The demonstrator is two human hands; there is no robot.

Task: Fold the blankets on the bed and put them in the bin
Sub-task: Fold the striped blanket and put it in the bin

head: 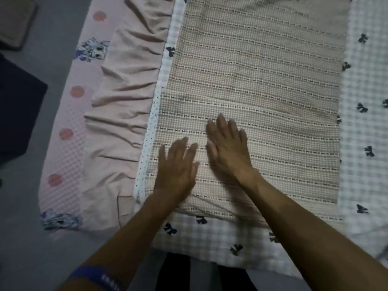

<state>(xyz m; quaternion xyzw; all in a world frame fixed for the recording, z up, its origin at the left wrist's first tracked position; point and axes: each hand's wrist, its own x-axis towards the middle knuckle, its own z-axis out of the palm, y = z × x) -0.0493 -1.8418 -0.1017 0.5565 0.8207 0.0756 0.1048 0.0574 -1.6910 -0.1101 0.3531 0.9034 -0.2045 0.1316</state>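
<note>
A beige woven blanket (262,85) with rows of small dark marks lies flat as a long rectangle on the bed. Its left edge carries a white dotted trim (150,131). My left hand (177,169) rests palm down on the blanket's near left part, fingers spread, blurred. Beside it, my right hand (227,148) also lies flat on the blanket, fingers together and pointing away from me. Neither hand grips any cloth. No bin is in view.
Under the blanket lies a white checked sheet with dark bows (365,114). A pink ruffled bed skirt (121,122) and a pink mat with cartoon figures (69,127) are on the left. A dark object (19,110) stands on the grey floor at far left.
</note>
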